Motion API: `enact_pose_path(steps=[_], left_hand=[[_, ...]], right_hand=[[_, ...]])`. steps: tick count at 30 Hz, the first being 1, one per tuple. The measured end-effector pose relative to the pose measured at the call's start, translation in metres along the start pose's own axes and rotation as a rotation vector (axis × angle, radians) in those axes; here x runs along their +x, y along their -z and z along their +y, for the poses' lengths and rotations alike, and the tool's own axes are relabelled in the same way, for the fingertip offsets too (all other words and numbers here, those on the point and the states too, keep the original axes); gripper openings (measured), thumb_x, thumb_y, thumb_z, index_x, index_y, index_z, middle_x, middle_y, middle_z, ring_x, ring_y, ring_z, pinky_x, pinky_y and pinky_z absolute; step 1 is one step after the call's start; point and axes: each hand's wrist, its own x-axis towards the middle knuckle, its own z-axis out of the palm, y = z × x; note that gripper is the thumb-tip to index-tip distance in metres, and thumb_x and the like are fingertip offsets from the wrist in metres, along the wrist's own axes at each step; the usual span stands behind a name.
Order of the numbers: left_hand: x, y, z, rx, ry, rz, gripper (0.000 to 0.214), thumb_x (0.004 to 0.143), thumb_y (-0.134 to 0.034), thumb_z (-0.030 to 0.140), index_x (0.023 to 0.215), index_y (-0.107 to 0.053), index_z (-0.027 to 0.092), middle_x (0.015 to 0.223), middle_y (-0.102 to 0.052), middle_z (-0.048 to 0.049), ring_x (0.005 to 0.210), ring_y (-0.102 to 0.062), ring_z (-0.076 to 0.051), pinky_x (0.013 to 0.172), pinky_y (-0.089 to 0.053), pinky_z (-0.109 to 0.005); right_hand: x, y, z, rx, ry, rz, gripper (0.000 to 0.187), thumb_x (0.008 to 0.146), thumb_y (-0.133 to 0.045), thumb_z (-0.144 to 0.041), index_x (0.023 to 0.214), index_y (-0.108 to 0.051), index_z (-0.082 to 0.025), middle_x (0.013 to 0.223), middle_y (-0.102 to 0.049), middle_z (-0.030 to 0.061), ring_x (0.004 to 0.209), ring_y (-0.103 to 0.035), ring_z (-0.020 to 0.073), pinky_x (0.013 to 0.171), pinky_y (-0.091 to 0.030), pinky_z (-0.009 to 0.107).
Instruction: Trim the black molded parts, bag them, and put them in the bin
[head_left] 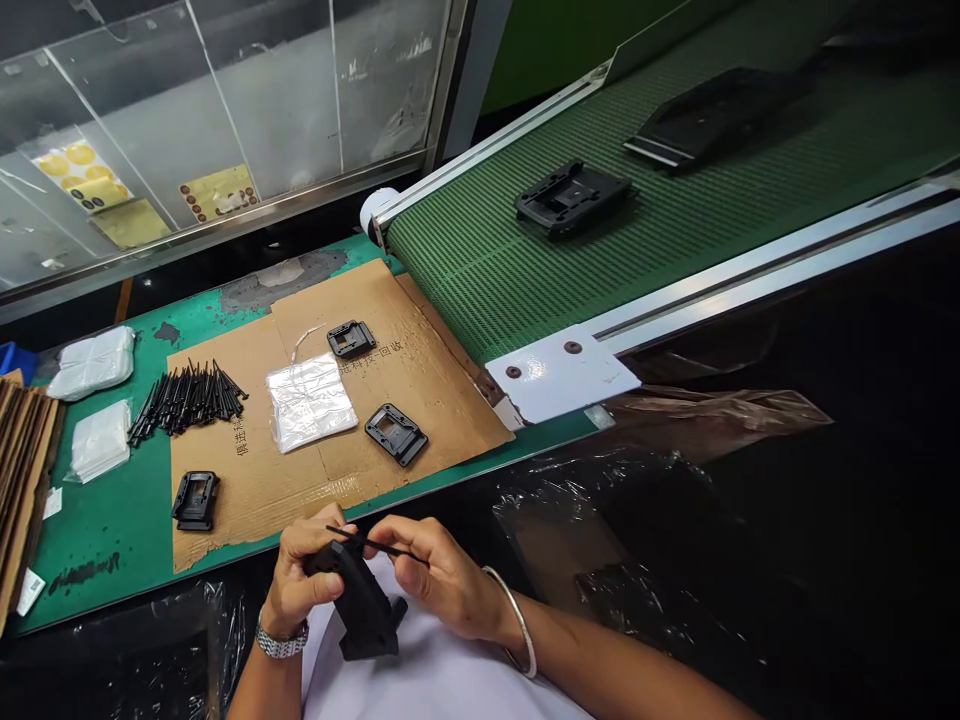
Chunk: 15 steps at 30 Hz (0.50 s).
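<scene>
My left hand (304, 565) is shut around a black plastic moulded part (361, 610), tilted with its lower end hanging down. My right hand (435, 575) pinches a thin black pin (375, 544) between its fingers, and the pin lies across the top of that part. A heap of similar black pins (187, 400) lies on the green mat, beyond my hands. Several matching black parts lie on a cardboard sheet (420, 400), including one (396, 434) nearest the middle and one (196, 499) at the left.
A green mesh conveyor belt (480, 260) with metal side rails carries black parts (571, 198) at the upper right. A foil-like bag (311, 402) lies on the cardboard, and white packets (91, 363) lie at the left. Stacked cardboard (22, 470) stands at the far left. Dark plastic sheeting (585, 540) lies at the right.
</scene>
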Motion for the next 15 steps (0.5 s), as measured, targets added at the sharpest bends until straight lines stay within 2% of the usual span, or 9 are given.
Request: enact_pose_path(steps=[2,5,6,8,10,11,13,15], left_hand=[[0.003,0.001,0.008,0.052,-0.012,-0.034,0.035,0.057,-0.067,0.045,0.083,-0.072,0.021,0.053,-0.053,-0.0039,0.059,-0.041,-0.018,0.059,-0.032,-0.033],[0.009,0.0,0.016,0.176,-0.031,-0.059,0.034,0.061,-0.067,0.038,0.089,-0.07,0.019,0.059,-0.054,-0.0037,0.061,-0.044,-0.017,0.06,-0.034,-0.031],[0.01,-0.001,0.017,0.206,-0.036,-0.016,0.035,0.061,-0.068,0.035,0.092,-0.069,0.02,0.067,-0.057,-0.0045,0.066,-0.047,-0.018,0.063,-0.036,-0.03],[0.013,-0.005,0.015,0.176,-0.026,0.208,0.044,0.062,-0.069,0.031,0.105,-0.062,0.025,0.09,-0.059,-0.0045,0.083,-0.05,-0.019,0.073,-0.037,-0.029],[0.015,-0.012,0.011,-0.016,0.072,0.465,0.054,0.067,-0.066,0.032,0.118,-0.049,0.031,0.107,-0.056,-0.0031,0.096,-0.05,-0.017,0.081,-0.037,-0.028],[0.016,-0.017,0.009,-0.166,0.155,0.52,0.054,0.07,-0.062,0.034,0.121,-0.044,0.031,0.109,-0.056,-0.0035,0.097,-0.05,-0.017,0.082,-0.038,-0.029],[0.017,-0.027,0.007,-0.492,0.354,0.462,0.047,0.074,-0.056,0.041,0.117,-0.048,0.024,0.104,-0.059,-0.0071,0.092,-0.055,-0.018,0.078,-0.042,-0.031],[0.018,-0.036,0.006,-0.748,0.488,0.392,0.039,0.073,-0.056,0.043,0.1,-0.058,0.015,0.09,-0.064,-0.0088,0.081,-0.059,-0.018,0.07,-0.046,-0.03]], right_hand=[[0.002,0.0,-0.002,0.021,-0.053,-0.067,0.06,0.065,-0.05,-0.068,0.085,-0.054,-0.011,0.069,-0.046,-0.0004,0.055,-0.036,0.0069,0.048,-0.035,0.018],[0.005,0.0,-0.001,-0.063,-0.079,-0.071,0.04,0.068,-0.057,-0.052,0.072,-0.053,-0.012,0.059,-0.039,-0.0042,0.05,-0.031,0.0047,0.042,-0.028,0.015],[0.006,0.0,-0.001,-0.086,-0.071,-0.057,0.034,0.07,-0.057,-0.046,0.068,-0.051,-0.012,0.056,-0.035,-0.0054,0.048,-0.028,0.0041,0.04,-0.025,0.015],[0.008,0.0,0.002,-0.111,-0.049,0.019,0.028,0.072,-0.054,-0.039,0.064,-0.047,-0.014,0.052,-0.032,-0.0068,0.045,-0.025,0.0035,0.037,-0.022,0.015],[0.012,-0.002,0.005,-0.186,0.004,0.161,0.024,0.073,-0.052,-0.036,0.064,-0.045,-0.015,0.052,-0.033,-0.0067,0.043,-0.026,0.0036,0.037,-0.023,0.015],[0.013,-0.004,0.007,-0.268,0.064,0.24,0.023,0.074,-0.051,-0.036,0.064,-0.044,-0.016,0.052,-0.035,-0.0064,0.043,-0.028,0.004,0.037,-0.025,0.015],[0.017,-0.01,0.013,-0.486,0.255,0.361,0.025,0.076,-0.048,-0.038,0.063,-0.045,-0.016,0.051,-0.037,-0.0052,0.043,-0.032,0.0057,0.04,-0.028,0.018],[0.019,-0.016,0.02,-0.682,0.455,0.368,0.031,0.081,-0.042,-0.041,0.061,-0.044,-0.017,0.049,-0.04,-0.0035,0.044,-0.036,0.008,0.042,-0.029,0.021]])
